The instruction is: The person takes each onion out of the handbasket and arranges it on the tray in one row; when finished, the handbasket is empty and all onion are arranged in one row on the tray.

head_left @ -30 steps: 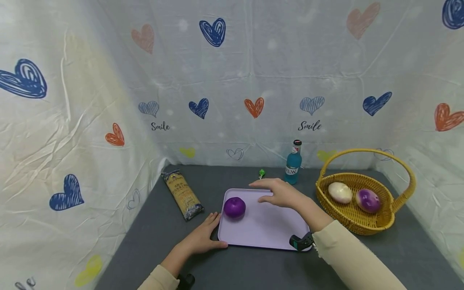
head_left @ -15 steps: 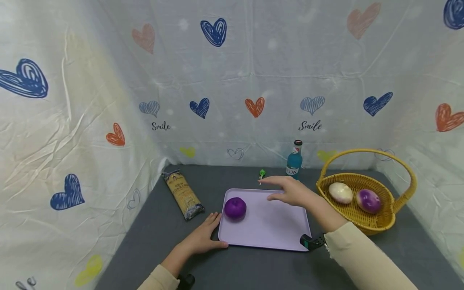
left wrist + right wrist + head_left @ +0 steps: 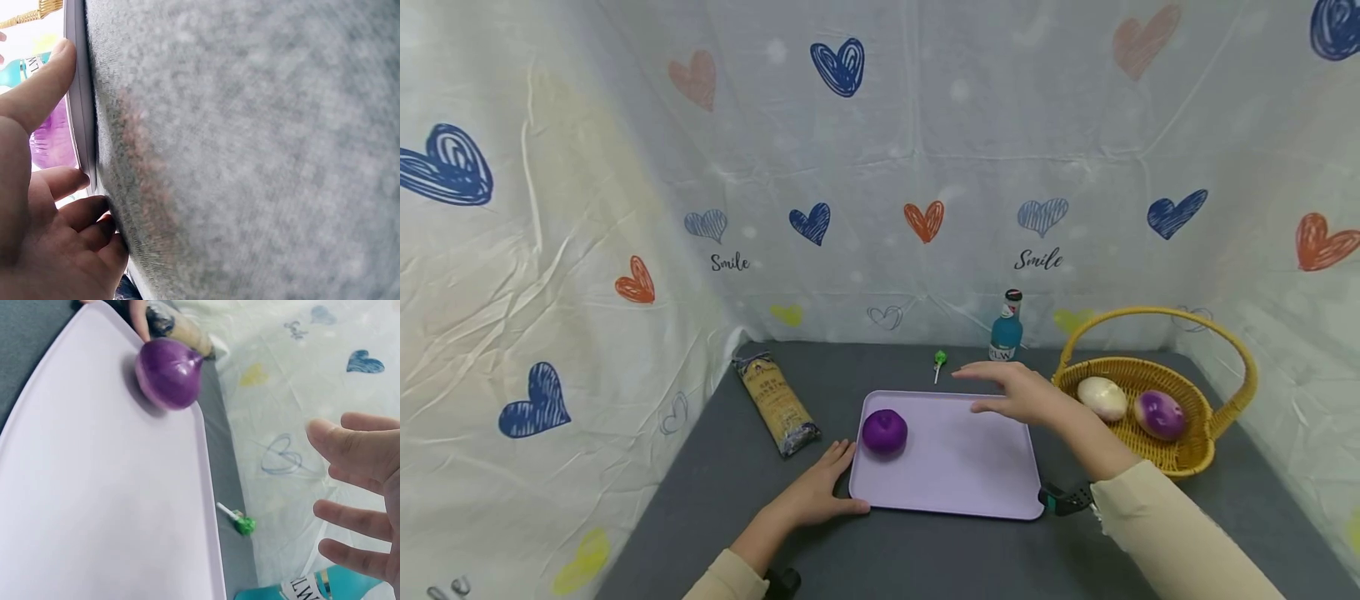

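Note:
A purple onion sits at the left end of the lilac tray. My left hand touches the tray's near left corner, its thumb along the front rim and its fingers by the left side. In the left wrist view, the left thumb lies against the tray's edge. Over the tray's back right part hovers my right hand, fingers apart from the thumb and nothing between them. The right wrist view has the onion away from this spread right hand.
A yellow wicker basket at the right holds a white vegetable and a purple-and-white one. Behind the tray lie a green lollipop and a standing blue bottle. A golden packet rests at the back left.
My right hand has moved to the right over the tray, away from the onion, uncovering more of the lollipop. The left hand, tray and onion have stayed in place.

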`<action>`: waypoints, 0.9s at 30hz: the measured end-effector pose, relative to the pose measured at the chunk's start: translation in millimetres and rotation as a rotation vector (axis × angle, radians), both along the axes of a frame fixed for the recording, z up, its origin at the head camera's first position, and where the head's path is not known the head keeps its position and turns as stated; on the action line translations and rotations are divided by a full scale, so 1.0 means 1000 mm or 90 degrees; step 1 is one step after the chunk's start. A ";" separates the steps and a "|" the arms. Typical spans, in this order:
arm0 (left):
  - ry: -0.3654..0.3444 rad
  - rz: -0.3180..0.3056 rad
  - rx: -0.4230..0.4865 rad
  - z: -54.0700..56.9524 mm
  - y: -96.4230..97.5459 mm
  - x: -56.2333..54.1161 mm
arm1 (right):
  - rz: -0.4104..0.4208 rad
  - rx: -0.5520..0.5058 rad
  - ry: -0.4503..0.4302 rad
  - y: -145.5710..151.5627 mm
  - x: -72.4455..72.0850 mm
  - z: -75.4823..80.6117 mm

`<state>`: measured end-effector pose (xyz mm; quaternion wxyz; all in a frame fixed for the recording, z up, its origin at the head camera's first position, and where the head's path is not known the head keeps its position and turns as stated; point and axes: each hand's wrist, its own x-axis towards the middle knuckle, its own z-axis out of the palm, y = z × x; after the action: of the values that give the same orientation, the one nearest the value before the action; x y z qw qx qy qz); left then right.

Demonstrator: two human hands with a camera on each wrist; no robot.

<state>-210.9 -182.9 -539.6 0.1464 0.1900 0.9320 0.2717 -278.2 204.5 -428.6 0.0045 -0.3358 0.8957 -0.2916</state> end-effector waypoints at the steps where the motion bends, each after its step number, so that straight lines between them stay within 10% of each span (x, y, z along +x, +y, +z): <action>1: -0.001 0.000 0.001 0.000 0.000 0.000 | 0.000 0.001 0.001 0.002 0.000 0.000; 27: 0.004 -0.005 0.004 -0.003 -0.002 -0.001 | -0.024 0.017 0.010 0.045 0.004 0.003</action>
<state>-211.8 -184.7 -542.3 0.1443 0.1951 0.9308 0.2733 -274.1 249.2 -425.8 -0.0034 -0.3208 0.9058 -0.2768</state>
